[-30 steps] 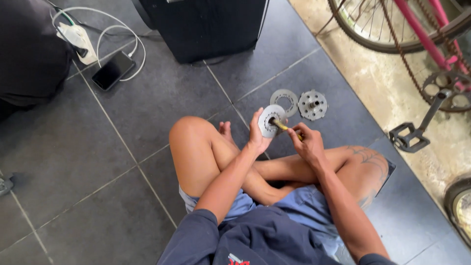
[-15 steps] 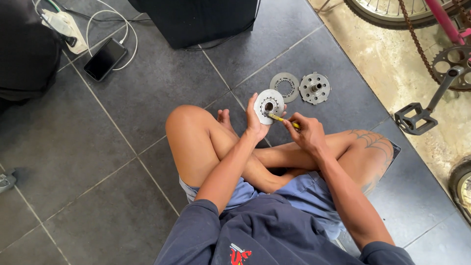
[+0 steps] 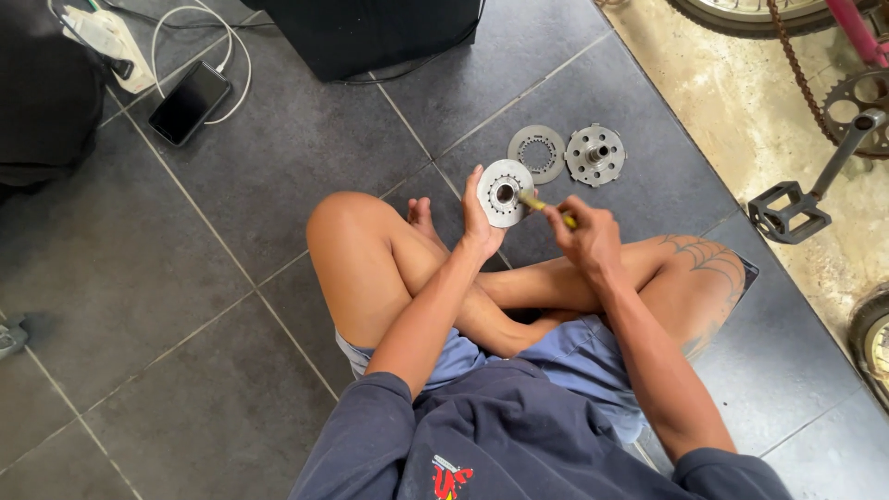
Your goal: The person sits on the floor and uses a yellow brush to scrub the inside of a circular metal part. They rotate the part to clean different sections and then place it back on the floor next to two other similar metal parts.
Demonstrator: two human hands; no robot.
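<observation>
Dark tiled floor (image 3: pixel 231 231), person seated cross-legged. A black box (image 3: pixel 370 32) stands at the top; a bicycle pedal (image 3: pixel 787 211) hangs to the right. A phone (image 3: pixel 190 102) lies near the upper left corner with a white cable (image 3: pixel 199 28) running from it. Two metal parts, a flat ring (image 3: pixel 536 154) and a toothed hub (image 3: pixel 594 155), lie just beyond the hands, apparently set within reach. Left hand (image 3: pixel 477 218) clasps a round metal disc (image 3: pixel 504 192), held upright to face the tool. Right hand (image 3: pixel 583 231) is closed around a yellow-handled tool (image 3: pixel 537 204), tip at the disc's centre hole. No legible labels.
</observation>
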